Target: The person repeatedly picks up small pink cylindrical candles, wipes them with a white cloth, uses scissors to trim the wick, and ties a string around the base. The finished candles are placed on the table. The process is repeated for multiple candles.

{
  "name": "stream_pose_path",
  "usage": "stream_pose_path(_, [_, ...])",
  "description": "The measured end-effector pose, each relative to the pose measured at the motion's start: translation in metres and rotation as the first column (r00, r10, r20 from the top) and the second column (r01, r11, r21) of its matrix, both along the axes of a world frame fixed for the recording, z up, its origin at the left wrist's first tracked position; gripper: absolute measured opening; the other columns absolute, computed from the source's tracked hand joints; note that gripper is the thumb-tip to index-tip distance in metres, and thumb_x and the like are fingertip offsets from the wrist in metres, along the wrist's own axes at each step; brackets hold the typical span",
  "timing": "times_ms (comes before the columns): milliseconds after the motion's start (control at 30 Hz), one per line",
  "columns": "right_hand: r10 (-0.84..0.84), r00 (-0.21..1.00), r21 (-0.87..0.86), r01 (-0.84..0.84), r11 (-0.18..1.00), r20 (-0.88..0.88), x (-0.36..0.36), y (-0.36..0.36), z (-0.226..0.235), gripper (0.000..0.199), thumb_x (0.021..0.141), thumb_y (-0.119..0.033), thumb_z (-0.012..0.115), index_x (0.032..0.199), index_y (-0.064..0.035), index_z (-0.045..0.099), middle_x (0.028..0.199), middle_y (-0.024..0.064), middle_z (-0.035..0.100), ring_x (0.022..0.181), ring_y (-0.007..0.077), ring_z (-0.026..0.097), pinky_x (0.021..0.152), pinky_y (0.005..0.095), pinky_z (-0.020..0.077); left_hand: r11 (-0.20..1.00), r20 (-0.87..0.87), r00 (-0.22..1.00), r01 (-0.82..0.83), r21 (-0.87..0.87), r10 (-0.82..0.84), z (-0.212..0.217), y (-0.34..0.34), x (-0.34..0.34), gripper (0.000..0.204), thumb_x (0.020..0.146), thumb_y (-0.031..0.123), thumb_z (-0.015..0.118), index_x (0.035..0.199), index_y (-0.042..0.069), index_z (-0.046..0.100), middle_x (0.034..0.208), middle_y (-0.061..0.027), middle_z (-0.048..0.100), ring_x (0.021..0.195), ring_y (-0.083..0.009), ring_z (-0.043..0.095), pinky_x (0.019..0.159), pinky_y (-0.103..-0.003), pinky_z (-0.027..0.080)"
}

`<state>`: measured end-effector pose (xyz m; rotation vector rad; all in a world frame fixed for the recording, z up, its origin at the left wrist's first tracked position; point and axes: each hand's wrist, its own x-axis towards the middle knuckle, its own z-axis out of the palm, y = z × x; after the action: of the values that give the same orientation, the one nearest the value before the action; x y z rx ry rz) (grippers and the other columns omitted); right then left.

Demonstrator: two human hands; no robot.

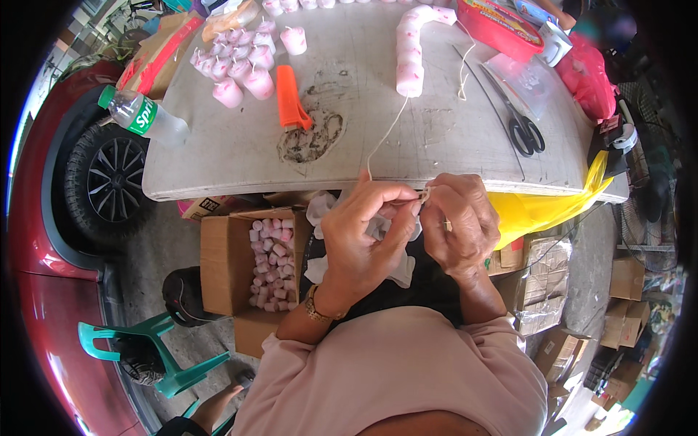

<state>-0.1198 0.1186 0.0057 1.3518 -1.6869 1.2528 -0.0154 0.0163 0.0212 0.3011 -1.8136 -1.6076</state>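
My left hand (pixel 363 232) and my right hand (pixel 465 225) meet just off the table's near edge, fingertips pinched together on a thin white string (pixel 387 134). A small bunched or knotted bit of it shows between them. From there the string runs up to a curved row of pink-and-white candle pieces (pixel 411 58) lying end to end on the table (pixel 356 138). A loose tail of string comes off the row's far end. To its right lie black-handled scissors (pixel 525 134) and a long thin metal rod (pixel 488 109). An orange plastic tool (pixel 289 98) lies left of the row.
Short candles with wicks (pixel 240 65) cluster at the table's far left, near a clear bottle (pixel 149 116). A red tub (pixel 502 29) and white mug (pixel 556 43) stand far right. Below are a cardboard box (pixel 218 261) of candle pieces, a yellow bag (pixel 545 211) and a green chair (pixel 171 356).
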Motion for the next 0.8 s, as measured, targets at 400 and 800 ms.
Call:
stream_pose_path(400, [-0.008,0.999,0.024,0.009,1.0,-0.043,-0.004,0.0,0.001,0.031,0.06,0.004,0.071,0.089,-0.0007,0.062,0.085,0.0087,0.06,0.064,0.0225,0.056,0.059,0.0347,0.045,0.941,0.029,0.998,0.054,-0.333,-0.047,0.001,-0.011,-0.003,0.009,0.081,0.0,0.07,0.089,0.005,0.067,0.069,-0.0007,0.066,0.047,-0.008,0.053,0.108,-0.05,0.039])
stream_pose_path(800, [-0.03,0.992,0.061,0.023,0.998,0.121,-0.005,0.01,-0.001,0.033,0.063,0.01,0.062,0.094,0.0,0.061,0.085,0.0117,0.061,0.068,0.0248,0.057,0.061,0.0349,0.0474,0.939,0.035,0.998,0.06,-0.34,-0.051,-0.003,-0.016,-0.002,0.007,0.085,-0.002,0.066,0.089,0.003,0.063,0.068,-0.0016,0.064,0.05,-0.012,0.058,0.113,-0.05,0.031])
